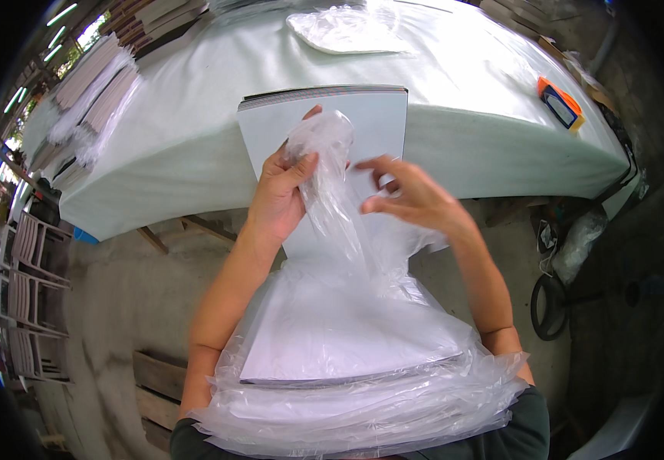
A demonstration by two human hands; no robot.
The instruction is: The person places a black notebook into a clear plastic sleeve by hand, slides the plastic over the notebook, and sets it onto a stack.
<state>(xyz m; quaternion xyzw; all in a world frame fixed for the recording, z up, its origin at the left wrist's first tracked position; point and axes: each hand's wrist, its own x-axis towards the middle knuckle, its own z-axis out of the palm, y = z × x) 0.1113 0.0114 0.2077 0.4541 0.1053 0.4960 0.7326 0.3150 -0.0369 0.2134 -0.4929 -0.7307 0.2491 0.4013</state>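
My left hand (282,188) pinches the gathered end of a clear plastic bag (330,169), its thumb pressed against the film. Just right of the bag, my right hand (416,195) is raised with thumb and forefinger apart and nothing visible between them. Below the hands, the plastic spreads over a flat white sheet or board (347,337) close to my body. Under that lies a pile of crumpled clear plastic (370,414). Behind my hands, a stack of white sheets (378,123) leans over the table edge, partly covered by the bag.
A table with a pale green cloth (194,138) curves across the front. Crumpled plastic (347,31) lies at its far side, an orange and dark blue object (560,103) at its right. Plastic-wrapped stacks (98,92) stand far left, chairs (33,291) below, a wooden pallet (156,391) on the floor.
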